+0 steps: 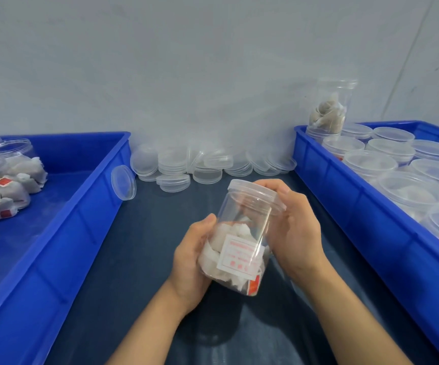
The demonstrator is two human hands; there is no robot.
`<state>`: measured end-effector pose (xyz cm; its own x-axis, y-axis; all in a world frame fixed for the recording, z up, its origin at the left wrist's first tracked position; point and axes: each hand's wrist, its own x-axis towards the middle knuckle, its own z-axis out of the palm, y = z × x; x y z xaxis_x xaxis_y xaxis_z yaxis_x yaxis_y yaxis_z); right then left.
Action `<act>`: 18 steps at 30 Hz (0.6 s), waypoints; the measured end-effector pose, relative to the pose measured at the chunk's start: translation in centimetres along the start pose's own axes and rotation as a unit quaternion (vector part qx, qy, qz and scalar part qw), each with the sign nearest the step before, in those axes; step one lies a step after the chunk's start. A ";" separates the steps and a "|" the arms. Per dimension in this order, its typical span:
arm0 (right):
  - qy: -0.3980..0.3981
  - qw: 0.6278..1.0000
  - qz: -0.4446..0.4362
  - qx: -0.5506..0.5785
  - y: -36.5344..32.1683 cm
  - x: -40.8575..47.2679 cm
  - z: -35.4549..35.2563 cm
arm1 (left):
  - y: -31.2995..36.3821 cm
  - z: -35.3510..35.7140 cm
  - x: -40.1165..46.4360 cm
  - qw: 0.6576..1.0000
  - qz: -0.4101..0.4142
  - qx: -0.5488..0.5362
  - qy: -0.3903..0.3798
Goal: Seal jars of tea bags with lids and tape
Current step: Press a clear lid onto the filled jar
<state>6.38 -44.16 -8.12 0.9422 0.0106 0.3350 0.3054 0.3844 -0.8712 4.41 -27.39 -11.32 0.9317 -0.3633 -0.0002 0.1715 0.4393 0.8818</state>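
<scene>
Head view: we see clear jar [242,233] of tea bags [226,248] held tilted above dark table [139,259], between both hands. Left hand [192,262] curls round jar's lower body. Right hand [292,222] grips lid [255,192] on jar's mouth, fingers wrapped over rim. Loose lids [202,164] piled by wall. Blue bin [55,233] at left holds tea bags; blue bin [371,206] at right holds lidded jars.
</scene>
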 end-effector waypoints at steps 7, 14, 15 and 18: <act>-0.039 0.996 0.030 0.078 -0.4 -0.7 0.4 | 1.4 0.4 -0.9 0.958 -0.138 -0.184 -0.172; -0.007 1.000 0.008 0.016 -1.0 -0.6 0.4 | 0.8 0.4 -0.4 0.980 -0.085 -0.141 -0.114; 0.014 1.000 -0.005 -0.017 -1.1 -0.5 0.3 | 0.5 0.5 -0.1 0.995 -0.044 -0.072 -0.061; 0.049 0.996 -0.020 -0.070 -1.4 -0.3 -0.1 | -0.2 1.1 0.4 0.991 0.081 0.086 0.066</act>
<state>5.69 -44.74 -7.07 0.9359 -0.0954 0.3392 0.3523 0.2508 -0.9016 4.35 -28.55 -10.99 0.9782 -0.1837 0.0970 -0.0311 0.3324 0.9426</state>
